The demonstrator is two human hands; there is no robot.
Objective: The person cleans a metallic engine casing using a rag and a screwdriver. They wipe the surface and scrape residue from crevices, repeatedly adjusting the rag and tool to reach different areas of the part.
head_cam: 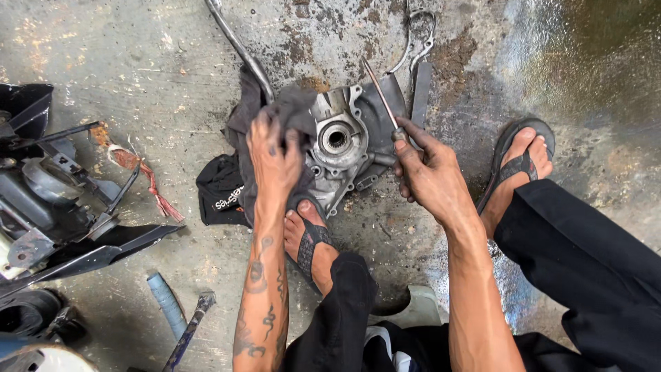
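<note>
Engine cover (341, 141) on floor (172, 69), centre. Left hand (274, 155) pressed flat on dark rag (241, 124) at 9 o'clock; right hand (430, 172) closed around screwdriver (380, 93) at 3 o'clock. Risk judged: tip slipping off greasy metal, striking fingers or sandalled foot (310, 238).

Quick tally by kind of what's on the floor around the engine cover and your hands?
Metal engine cover: 1
Dark rags: 2, one under the left hand
Thin pointed tool held in the right hand: 1
Pliers: 1
Bent metal rod: 1
Flat metal bar: 1
Total: 7
</note>
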